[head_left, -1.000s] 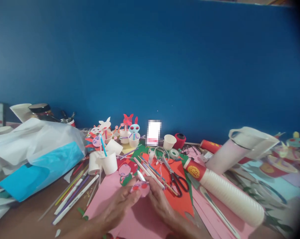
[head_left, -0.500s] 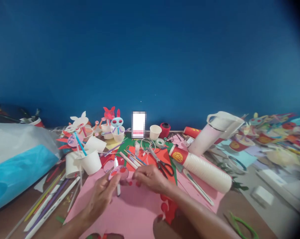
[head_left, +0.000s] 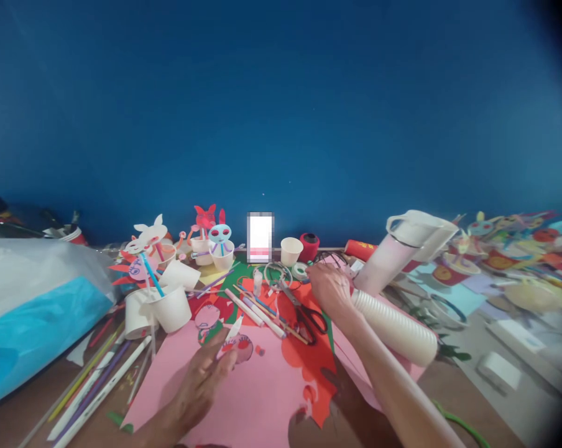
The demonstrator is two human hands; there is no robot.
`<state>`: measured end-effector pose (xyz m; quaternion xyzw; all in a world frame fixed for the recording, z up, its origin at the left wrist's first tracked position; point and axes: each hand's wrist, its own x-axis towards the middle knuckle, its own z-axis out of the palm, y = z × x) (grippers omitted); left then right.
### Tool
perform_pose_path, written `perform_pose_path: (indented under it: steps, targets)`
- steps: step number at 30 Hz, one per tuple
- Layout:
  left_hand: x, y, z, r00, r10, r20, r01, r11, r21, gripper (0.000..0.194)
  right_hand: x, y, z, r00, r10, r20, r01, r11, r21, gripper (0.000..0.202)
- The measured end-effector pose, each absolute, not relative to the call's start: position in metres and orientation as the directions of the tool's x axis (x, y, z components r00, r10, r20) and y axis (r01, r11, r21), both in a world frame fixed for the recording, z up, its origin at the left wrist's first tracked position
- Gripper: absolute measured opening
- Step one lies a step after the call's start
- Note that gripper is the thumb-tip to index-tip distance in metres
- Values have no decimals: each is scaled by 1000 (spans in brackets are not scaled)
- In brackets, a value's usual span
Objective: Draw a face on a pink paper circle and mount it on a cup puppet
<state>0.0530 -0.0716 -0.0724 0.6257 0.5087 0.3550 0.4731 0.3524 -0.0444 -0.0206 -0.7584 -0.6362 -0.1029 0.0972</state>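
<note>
My left hand [head_left: 205, 378] is closed on a pink paper face [head_left: 241, 350] with red eyes and drawn lashes, above a large pink sheet [head_left: 257, 404]. A white-tipped pen [head_left: 235, 327] shows just behind the face; whether the hand holds it too is unclear. My right hand [head_left: 330, 287] reaches to the back right, over the red end of a stack of paper cups [head_left: 393, 326] and close to a tape roll [head_left: 299, 270]. Its fingertips are bent down and what they touch is hidden. Black-handled scissors [head_left: 311, 317] lie left of my right forearm.
White cups [head_left: 170, 308] and paper figures [head_left: 220, 235] stand at the left and back. A jug [head_left: 423, 231] leans at the right. Pens [head_left: 101, 392] and a blue-and-white bag [head_left: 43, 317] are at the left. A bright blurred screen [head_left: 260, 238] stands at the back.
My right hand has moved from beside the paper face to the back right, over the cup stack. My left hand, with the face, has shifted slightly right and down.
</note>
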Motion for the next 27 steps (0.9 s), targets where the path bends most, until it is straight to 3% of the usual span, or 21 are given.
perform_pose_path:
  steps: [5,10,15,18,20,22,24,25,27]
  targets:
    - [52,-76,-72,251,957,-148,389,40,921,61,353,-37,-40,146,963,228,985,-163,59,27]
    - [54,-84,-76,185,973,-136,391,54,919,57,358,-35,-55,140,968,208,981,-163,100,29]
    - [53,-80,-77,320,942,-105,333,-8,943,46,359,-36,-55,118,970,211,984,-143,104,25]
    - [53,-75,-69,458,889,-6,323,-160,933,31,354,-39,-43,97,969,229,991,-115,68,19]
    - [54,-73,-61,534,842,71,290,-261,921,24,344,-43,-32,80,958,274,993,-53,-104,15]
    - [56,-75,-54,566,816,118,263,-314,912,24,330,-49,-22,68,948,310,883,87,-461,14]
    - [59,-80,-49,561,816,139,255,-330,909,25,312,-54,-18,55,968,244,566,171,-807,18]
    - [61,-82,-47,551,822,145,254,-331,909,27,304,-56,-17,32,983,183,385,157,-910,21]
    - [63,-86,-43,534,832,148,250,-323,913,29,290,-59,-20,-4,994,108,98,108,-989,23]
